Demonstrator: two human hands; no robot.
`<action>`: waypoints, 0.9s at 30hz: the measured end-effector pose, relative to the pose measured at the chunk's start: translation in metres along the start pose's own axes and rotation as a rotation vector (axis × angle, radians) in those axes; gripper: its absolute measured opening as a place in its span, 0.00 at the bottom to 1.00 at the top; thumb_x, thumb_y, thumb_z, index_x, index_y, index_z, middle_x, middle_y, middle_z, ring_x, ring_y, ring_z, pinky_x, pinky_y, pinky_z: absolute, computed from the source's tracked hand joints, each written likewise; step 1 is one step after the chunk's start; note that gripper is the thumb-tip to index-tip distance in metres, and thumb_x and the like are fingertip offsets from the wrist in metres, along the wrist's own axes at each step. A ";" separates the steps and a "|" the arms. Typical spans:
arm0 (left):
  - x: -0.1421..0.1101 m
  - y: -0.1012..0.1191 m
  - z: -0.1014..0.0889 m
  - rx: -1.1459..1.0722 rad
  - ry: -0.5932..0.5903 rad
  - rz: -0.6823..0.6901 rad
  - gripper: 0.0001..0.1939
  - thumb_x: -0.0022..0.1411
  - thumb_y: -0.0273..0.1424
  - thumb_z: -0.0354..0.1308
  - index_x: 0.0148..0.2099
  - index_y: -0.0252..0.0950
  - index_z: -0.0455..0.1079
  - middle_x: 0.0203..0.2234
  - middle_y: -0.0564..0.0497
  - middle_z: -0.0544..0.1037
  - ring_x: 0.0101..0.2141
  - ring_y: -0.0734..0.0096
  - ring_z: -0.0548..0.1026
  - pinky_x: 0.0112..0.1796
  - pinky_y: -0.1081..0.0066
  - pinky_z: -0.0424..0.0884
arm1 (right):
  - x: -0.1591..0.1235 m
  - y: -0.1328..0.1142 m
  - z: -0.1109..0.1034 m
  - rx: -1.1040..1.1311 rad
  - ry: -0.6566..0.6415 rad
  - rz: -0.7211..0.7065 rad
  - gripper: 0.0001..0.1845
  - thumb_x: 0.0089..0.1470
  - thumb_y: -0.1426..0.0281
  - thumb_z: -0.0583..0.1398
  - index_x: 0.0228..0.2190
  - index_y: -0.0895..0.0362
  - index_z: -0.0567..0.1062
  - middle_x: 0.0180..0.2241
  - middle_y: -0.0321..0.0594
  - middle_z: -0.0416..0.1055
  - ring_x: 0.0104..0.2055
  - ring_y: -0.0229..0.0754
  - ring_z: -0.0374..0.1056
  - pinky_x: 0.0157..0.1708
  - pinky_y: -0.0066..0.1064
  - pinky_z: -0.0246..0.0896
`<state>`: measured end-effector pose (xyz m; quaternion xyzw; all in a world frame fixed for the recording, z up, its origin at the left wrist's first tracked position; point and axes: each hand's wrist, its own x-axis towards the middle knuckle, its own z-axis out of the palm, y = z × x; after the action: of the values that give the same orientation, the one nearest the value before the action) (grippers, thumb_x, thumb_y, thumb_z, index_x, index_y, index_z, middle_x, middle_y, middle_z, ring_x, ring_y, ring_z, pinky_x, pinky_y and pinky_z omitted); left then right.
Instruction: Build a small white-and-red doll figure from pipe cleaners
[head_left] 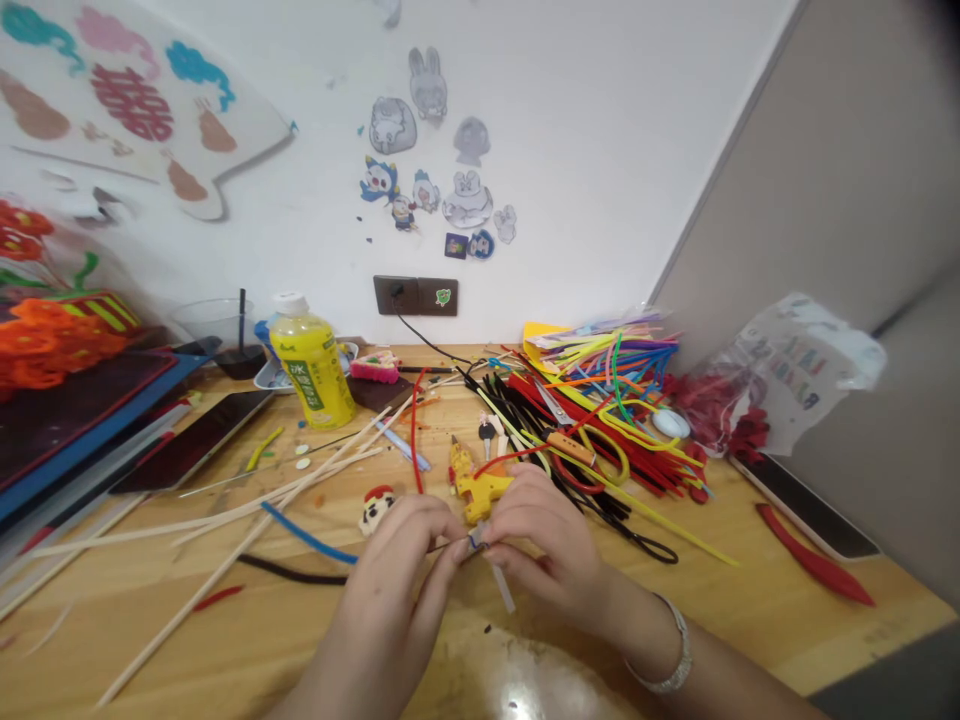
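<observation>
My left hand (401, 565) and my right hand (544, 540) meet just above the wooden table (150, 620), fingertips pinched together on a small grey piece (476, 540) with a thin dark wire running left from it. A pale thin stick (501, 585) pokes down from between the fingers. Just beyond the hands lie a yellow glue gun (476, 485) and a small red-and-white figure head (375, 505). A silver bracelet (671, 655) sits on my right wrist.
A heap of coloured pipe cleaners (607, 400) with scissors (577, 450) lies right of centre. Long wooden sticks (247, 510) cross the left side. A yellow drink bottle (311, 365), a tablet (195, 435), stacked boards and orange flowers (45, 340) stand at the left. A plastic bag (780, 370) rests at the right.
</observation>
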<state>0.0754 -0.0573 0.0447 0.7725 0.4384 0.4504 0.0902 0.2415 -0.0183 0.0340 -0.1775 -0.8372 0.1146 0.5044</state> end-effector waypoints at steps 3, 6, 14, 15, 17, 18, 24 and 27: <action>0.002 0.001 -0.001 -0.025 -0.008 -0.043 0.05 0.59 0.23 0.52 0.32 0.39 0.63 0.26 0.55 0.70 0.28 0.74 0.69 0.30 0.77 0.66 | 0.000 -0.001 0.000 0.019 0.020 0.043 0.06 0.58 0.69 0.54 0.32 0.56 0.69 0.26 0.38 0.71 0.31 0.38 0.65 0.40 0.38 0.59; 0.004 0.001 -0.002 -0.065 -0.064 -0.077 0.03 0.58 0.26 0.53 0.33 0.38 0.66 0.26 0.53 0.72 0.28 0.73 0.70 0.29 0.76 0.67 | -0.001 -0.001 0.003 0.047 0.029 0.085 0.07 0.58 0.69 0.54 0.30 0.56 0.69 0.26 0.37 0.70 0.30 0.38 0.65 0.39 0.38 0.59; 0.006 -0.001 -0.004 -0.099 -0.122 -0.197 0.07 0.58 0.28 0.52 0.27 0.37 0.66 0.23 0.53 0.73 0.26 0.71 0.71 0.27 0.75 0.67 | -0.001 -0.002 0.008 0.131 0.065 0.147 0.06 0.56 0.69 0.55 0.30 0.55 0.70 0.25 0.36 0.69 0.29 0.38 0.64 0.35 0.34 0.59; 0.007 -0.001 -0.005 -0.093 -0.127 -0.194 0.07 0.58 0.28 0.52 0.27 0.37 0.66 0.23 0.53 0.73 0.26 0.71 0.71 0.27 0.74 0.67 | -0.001 -0.003 0.008 0.147 0.068 0.165 0.07 0.56 0.68 0.55 0.29 0.55 0.71 0.25 0.36 0.69 0.29 0.38 0.64 0.34 0.34 0.60; 0.007 -0.001 -0.005 -0.083 -0.136 -0.180 0.08 0.58 0.28 0.51 0.27 0.38 0.66 0.23 0.53 0.73 0.26 0.71 0.71 0.28 0.74 0.67 | 0.001 -0.005 0.007 0.172 0.057 0.216 0.09 0.57 0.66 0.55 0.27 0.55 0.71 0.24 0.36 0.68 0.29 0.38 0.64 0.33 0.33 0.60; 0.008 -0.002 -0.006 -0.078 -0.139 -0.174 0.08 0.58 0.28 0.51 0.27 0.38 0.66 0.22 0.53 0.73 0.26 0.71 0.71 0.28 0.74 0.67 | 0.002 -0.006 0.006 0.177 0.040 0.249 0.10 0.56 0.65 0.55 0.27 0.56 0.71 0.24 0.36 0.68 0.29 0.38 0.63 0.32 0.32 0.60; 0.008 -0.004 -0.006 -0.008 -0.091 -0.115 0.08 0.58 0.27 0.50 0.27 0.38 0.66 0.22 0.53 0.73 0.25 0.70 0.71 0.28 0.72 0.67 | 0.007 -0.010 -0.001 0.132 -0.053 0.353 0.11 0.55 0.63 0.57 0.26 0.57 0.72 0.25 0.38 0.70 0.30 0.38 0.65 0.33 0.32 0.60; 0.007 -0.006 -0.005 0.005 -0.092 -0.081 0.08 0.58 0.26 0.51 0.27 0.37 0.66 0.23 0.53 0.73 0.26 0.70 0.71 0.29 0.72 0.67 | 0.006 -0.009 -0.001 0.083 -0.068 0.337 0.12 0.55 0.64 0.57 0.25 0.57 0.72 0.24 0.37 0.69 0.30 0.38 0.64 0.34 0.32 0.59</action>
<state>0.0697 -0.0497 0.0486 0.7742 0.4659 0.4093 0.1266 0.2382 -0.0242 0.0428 -0.2903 -0.8067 0.2380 0.4563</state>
